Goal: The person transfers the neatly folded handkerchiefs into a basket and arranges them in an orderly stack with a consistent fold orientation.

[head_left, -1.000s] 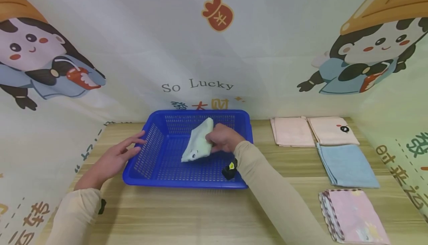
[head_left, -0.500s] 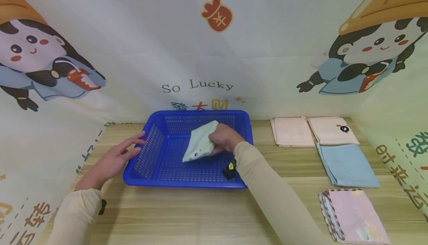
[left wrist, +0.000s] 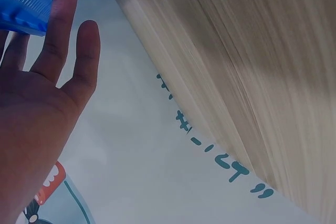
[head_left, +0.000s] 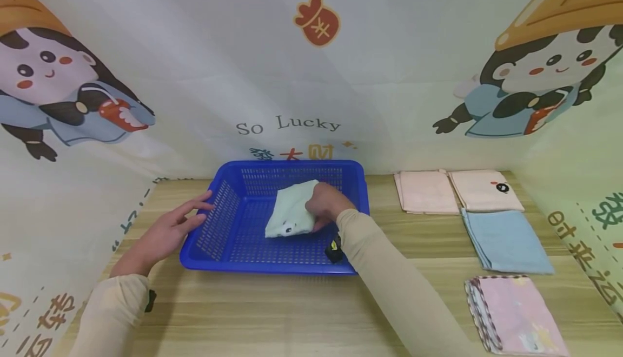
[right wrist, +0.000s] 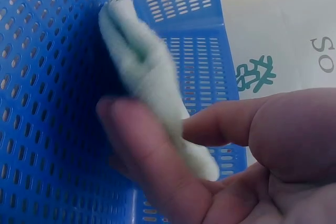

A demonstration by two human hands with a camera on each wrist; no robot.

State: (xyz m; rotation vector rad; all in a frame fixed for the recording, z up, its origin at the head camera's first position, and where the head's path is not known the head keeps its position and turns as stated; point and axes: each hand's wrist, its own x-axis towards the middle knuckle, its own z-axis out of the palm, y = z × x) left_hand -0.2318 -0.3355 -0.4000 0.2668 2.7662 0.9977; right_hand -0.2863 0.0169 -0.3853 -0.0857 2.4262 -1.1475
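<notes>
A folded pale green towel point(head_left: 292, 211) with a small printed face is inside the blue plastic basket point(head_left: 270, 269). My right hand point(head_left: 327, 204) pinches its right edge between thumb and fingers. In the right wrist view, the towel point(right wrist: 149, 66) appears edge-on between the thumb and fingers, over the perforated basket floor point(right wrist: 47, 129). At the basket's left rim, my left hand point(head_left: 170, 232) lies with fingers extended against the outside. The left wrist view shows those loose fingers point(left wrist: 63, 30) reaching up to the basket wall point(left wrist: 31, 3).
Right of the basket, folded towels lie on the wooden table point(head_left: 253, 319): two pale pink ones point(head_left: 428, 192), a blue one point(head_left: 506, 240) and a pink one with a checked border point(head_left: 521, 313). A printed cloth wall point(head_left: 214, 65) stands close behind the basket.
The green towel has turned from a steep tilt to lie flatter and wider, showing more of its broad side. My right hand has shifted slightly rightward with it; my left hand stays put.
</notes>
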